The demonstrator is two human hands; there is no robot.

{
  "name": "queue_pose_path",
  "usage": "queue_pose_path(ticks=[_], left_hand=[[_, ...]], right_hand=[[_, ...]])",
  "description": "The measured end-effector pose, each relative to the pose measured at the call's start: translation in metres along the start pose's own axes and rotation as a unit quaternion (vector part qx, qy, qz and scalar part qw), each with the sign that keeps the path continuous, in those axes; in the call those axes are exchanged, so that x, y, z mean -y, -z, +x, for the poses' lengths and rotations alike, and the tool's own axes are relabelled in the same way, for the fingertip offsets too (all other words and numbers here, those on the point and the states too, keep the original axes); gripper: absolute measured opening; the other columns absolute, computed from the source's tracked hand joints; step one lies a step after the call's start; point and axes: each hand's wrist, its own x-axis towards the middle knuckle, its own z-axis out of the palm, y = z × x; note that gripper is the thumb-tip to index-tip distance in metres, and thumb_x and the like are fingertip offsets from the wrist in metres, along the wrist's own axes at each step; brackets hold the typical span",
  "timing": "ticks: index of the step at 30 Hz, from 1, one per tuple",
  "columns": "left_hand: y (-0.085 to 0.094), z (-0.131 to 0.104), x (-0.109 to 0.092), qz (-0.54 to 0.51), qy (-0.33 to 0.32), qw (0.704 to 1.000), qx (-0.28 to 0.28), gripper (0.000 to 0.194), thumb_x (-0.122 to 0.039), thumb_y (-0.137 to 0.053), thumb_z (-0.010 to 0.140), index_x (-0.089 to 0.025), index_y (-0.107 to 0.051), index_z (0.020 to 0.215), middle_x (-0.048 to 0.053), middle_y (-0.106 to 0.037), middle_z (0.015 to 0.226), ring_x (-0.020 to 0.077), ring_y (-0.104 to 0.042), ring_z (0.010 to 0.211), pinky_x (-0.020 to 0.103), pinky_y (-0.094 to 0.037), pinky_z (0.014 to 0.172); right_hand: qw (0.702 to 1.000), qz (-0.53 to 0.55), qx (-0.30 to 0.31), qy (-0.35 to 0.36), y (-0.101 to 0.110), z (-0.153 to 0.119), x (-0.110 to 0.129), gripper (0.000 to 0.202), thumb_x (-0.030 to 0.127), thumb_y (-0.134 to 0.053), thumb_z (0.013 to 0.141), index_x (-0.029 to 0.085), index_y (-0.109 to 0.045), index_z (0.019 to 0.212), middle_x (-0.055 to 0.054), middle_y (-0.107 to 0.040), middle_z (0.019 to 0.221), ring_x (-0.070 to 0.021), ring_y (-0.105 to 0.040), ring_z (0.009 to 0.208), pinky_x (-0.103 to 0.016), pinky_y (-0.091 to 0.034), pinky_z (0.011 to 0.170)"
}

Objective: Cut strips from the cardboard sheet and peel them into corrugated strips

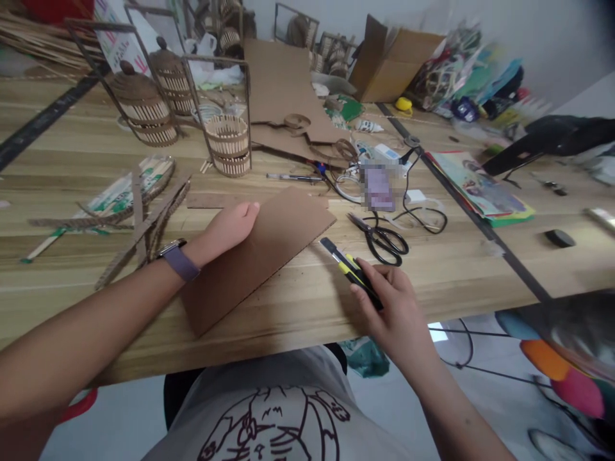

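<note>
A brown cardboard sheet (269, 256) lies slanted near the front edge of the wooden table. My left hand (230, 230) rests on its upper left side, fingers curled and partly hidden; whether they pinch the sheet is unclear. In my right hand (384, 294) is a yellow and black utility knife (355, 272), its tip pointing up and left, just off the sheet's right corner. Black-handled scissors (382, 240) lie beyond the knife. Behind the sheet is a flat cardboard strip (206, 201), partly covered.
Cardboard strips (139, 224) and a packet of sticks (129, 189) lie at left. Small stick baskets (228, 144) with tall handles stand behind. A phone (378, 187), cables, a pen (295, 177) and colored papers (480, 186) are to the right and back.
</note>
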Motion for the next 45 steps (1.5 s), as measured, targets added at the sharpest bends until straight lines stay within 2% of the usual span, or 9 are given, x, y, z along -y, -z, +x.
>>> queue_pose_path(ticks=[5,8,14,24,30,34,39,45], left_hand=[[0.0,-0.001,-0.001,0.017,-0.001,1.0,-0.005,0.04,-0.033,-0.024,0.098,-0.021,-0.05,0.07,0.014,-0.071,0.09,0.0246,-0.063,0.085,0.036,-0.048,0.079],[-0.001,-0.003,-0.001,0.027,-0.002,1.0,-0.012,0.041,-0.034,-0.024,0.098,-0.021,-0.052,0.072,0.014,-0.071,0.089,0.0247,-0.064,0.085,0.035,-0.049,0.079],[0.0,-0.006,-0.002,0.056,-0.002,0.998,-0.024,0.039,-0.034,-0.026,0.099,-0.019,-0.056,0.079,0.012,-0.07,0.084,0.0247,-0.064,0.08,0.035,-0.048,0.075],[0.008,-0.015,-0.014,0.162,-0.031,0.985,-0.045,0.043,-0.038,-0.022,0.101,-0.017,-0.058,0.089,0.012,-0.069,0.081,0.0258,-0.064,0.071,0.034,-0.044,0.061],[0.008,-0.022,-0.019,0.227,-0.05,0.972,-0.04,0.045,-0.039,-0.021,0.101,-0.017,-0.058,0.091,0.011,-0.069,0.078,0.0257,-0.065,0.07,0.033,-0.04,0.054],[0.01,-0.028,-0.023,0.248,-0.075,0.965,-0.044,0.047,-0.04,-0.019,0.102,-0.017,-0.058,0.09,0.011,-0.068,0.074,0.0255,-0.064,0.065,0.033,-0.036,0.051],[0.018,-0.034,-0.026,0.263,-0.09,0.959,-0.062,0.049,-0.04,-0.018,0.102,-0.015,-0.059,0.091,0.012,-0.067,0.073,0.0265,-0.062,0.063,0.034,-0.034,0.05],[0.025,-0.039,-0.026,0.289,-0.116,0.949,-0.048,0.051,-0.042,-0.018,0.102,-0.014,-0.06,0.092,0.013,-0.066,0.071,0.0273,-0.062,0.063,0.034,-0.035,0.052]], right_hand=[[0.997,-0.027,-0.061,-0.037,-0.005,0.017,-0.016,0.044,0.039,-0.05,0.093,0.02,-0.059,0.132,-0.013,-0.059,0.097,-0.0289,-0.057,0.092,-0.047,-0.051,0.081],[0.996,-0.037,-0.064,-0.047,-0.007,0.031,-0.026,0.046,0.041,-0.048,0.093,0.016,-0.061,0.129,-0.014,-0.06,0.095,-0.0302,-0.057,0.091,-0.048,-0.05,0.081],[1.0,-0.01,0.001,0.0,-0.003,0.046,-0.032,0.044,0.044,-0.046,0.094,0.02,-0.062,0.127,-0.012,-0.062,0.093,-0.0295,-0.059,0.089,-0.047,-0.05,0.082],[0.993,-0.04,0.089,0.061,0.017,0.048,-0.046,0.043,0.041,-0.048,0.094,0.018,-0.061,0.128,-0.011,-0.059,0.094,-0.0275,-0.058,0.09,-0.043,-0.051,0.081],[0.977,-0.092,0.144,0.125,0.028,0.048,-0.054,0.045,0.041,-0.044,0.096,0.018,-0.059,0.132,-0.014,-0.06,0.104,-0.0283,-0.057,0.095,-0.044,-0.051,0.083],[0.966,-0.086,0.181,0.164,0.038,0.053,-0.057,0.044,0.04,-0.043,0.096,0.018,-0.06,0.131,-0.015,-0.061,0.106,-0.0279,-0.058,0.096,-0.043,-0.053,0.082],[0.96,-0.032,0.221,0.168,0.048,0.056,-0.057,0.044,0.041,-0.047,0.095,0.019,-0.06,0.132,-0.013,-0.063,0.103,-0.0264,-0.06,0.096,-0.042,-0.054,0.084],[0.963,-0.01,0.226,0.147,0.046,0.048,-0.06,0.043,0.038,-0.051,0.094,0.02,-0.059,0.133,-0.013,-0.063,0.105,-0.0257,-0.061,0.097,-0.041,-0.054,0.085]])
